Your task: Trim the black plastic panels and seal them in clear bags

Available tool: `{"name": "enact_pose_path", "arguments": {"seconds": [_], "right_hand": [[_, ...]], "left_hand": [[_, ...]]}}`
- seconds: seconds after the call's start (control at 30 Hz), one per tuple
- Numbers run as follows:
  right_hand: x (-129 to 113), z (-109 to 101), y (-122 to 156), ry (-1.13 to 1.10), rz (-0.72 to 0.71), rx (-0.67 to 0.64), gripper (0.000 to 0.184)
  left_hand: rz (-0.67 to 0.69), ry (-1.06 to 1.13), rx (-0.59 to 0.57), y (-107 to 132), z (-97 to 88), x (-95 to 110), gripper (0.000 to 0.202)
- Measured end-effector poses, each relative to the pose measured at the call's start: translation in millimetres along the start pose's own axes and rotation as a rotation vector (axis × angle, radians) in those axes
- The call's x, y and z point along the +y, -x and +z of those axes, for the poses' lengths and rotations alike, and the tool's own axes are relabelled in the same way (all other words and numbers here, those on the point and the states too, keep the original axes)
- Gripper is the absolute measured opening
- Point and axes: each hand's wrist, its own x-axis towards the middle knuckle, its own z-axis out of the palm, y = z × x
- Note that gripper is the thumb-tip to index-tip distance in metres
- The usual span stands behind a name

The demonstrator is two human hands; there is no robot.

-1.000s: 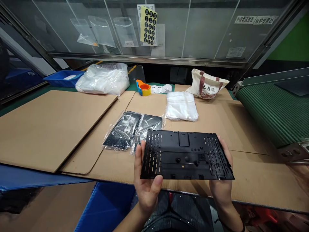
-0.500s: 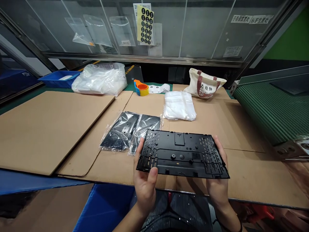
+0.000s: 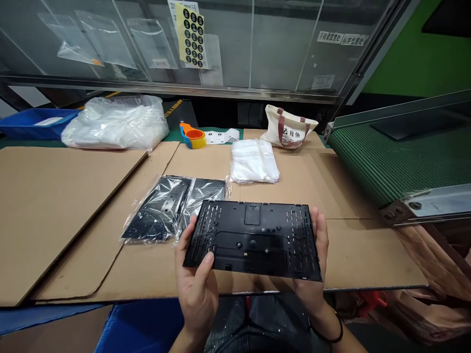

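Both hands are on a black plastic panel (image 3: 253, 240), held up in the air in front of the person, long side running left to right and face tilted up toward the camera. The left hand (image 3: 195, 289) is gripping the lower left end, with the thumb (image 3: 205, 261) lying across the front and the rest of the hand wrapped round behind. The right hand (image 3: 312, 274) cups the other end from below, its fingers (image 3: 318, 230) curling up round the right edge. So the panel sits between the two palms, firmly gripped and not resting on anything. It has rows of slots down both ends and a few small round bosses toward the middle.

Under it is a cardboard sheet (image 3: 147, 279) laid over the bench. Just beside the panel's upper left corner are two clear bags of black parts (image 3: 158, 211). Farther back there's a stack of white bags (image 3: 253, 162), a big bag of white stuff (image 3: 116, 122), a tape dispenser (image 3: 192, 137), a label strip (image 3: 221, 136) and a canvas tote (image 3: 287, 128). A green conveyor belt (image 3: 382, 157) runs along the right, and there's a black wristband (image 3: 331, 336) on the right wrist.
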Motion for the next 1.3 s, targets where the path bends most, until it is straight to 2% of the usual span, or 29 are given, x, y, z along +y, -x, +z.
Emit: {"name": "enact_pose_path", "arguments": {"seconds": [0.13, 0.27, 0.43, 0.63, 0.83, 0.97, 1.03, 1.07, 1.17, 1.23, 1.3], "right_hand": [[0.9, 1.4, 1.1, -0.024, -0.011, -0.005, 0.078], [2.8, 0.5, 2.3, 0.029, -0.021, -0.009, 0.067], [10.1, -3.4, 2.7, 0.056, -0.007, -0.074, 0.063], [19.1, -8.6, 4.3, 0.156, -0.065, -0.131, 0.062], [23.4, -19.2, -3.6, 0.325, -0.249, -0.136, 0.063], [32.5, -31.7, -11.3, 0.241, -0.377, -0.327, 0.048], [42.2, -36.8, -16.1, 0.144, -0.294, -0.346, 0.04], [48.3, -38.7, -19.8, 0.101, -0.196, -0.299, 0.033], [70.1, -41.4, -37.8, -0.084, 0.236, -0.005, 0.012], [85.5, -41.0, -54.2, -0.326, 0.507, 0.162, 0.019], [100.0, -39.6, -69.4, -0.547, 0.649, 0.213, 0.029]], "left_hand": [[0.057, 0.017, 0.008, 0.4, 1.0, 1.5, 0.051], [0.091, 0.036, 0.006, 0.9, 0.5, 3.2, 0.056], [0.11, 0.017, 0.003, -0.1, 1.1, 3.6, 0.057], [0.153, -0.004, -0.009, -0.3, 0.2, 3.9, 0.056], [0.125, -0.118, -0.109, -3.9, -4.4, 2.8, 0.051], [0.062, -0.086, -0.234, -17.8, -6.3, 0.7, 0.048], [0.071, -0.097, -0.334, -31.0, -3.8, 3.5, 0.05], [0.095, -0.133, -0.391, -39.3, -0.7, 6.2, 0.05], [0.216, -0.38, -0.584, -70.9, 19.2, 15.7, 0.045], [0.317, -0.584, -0.739, -95.9, 40.8, 16.9, 0.039], [0.439, -0.751, -0.866, -122.1, 65.4, 8.9, 0.035]]}}
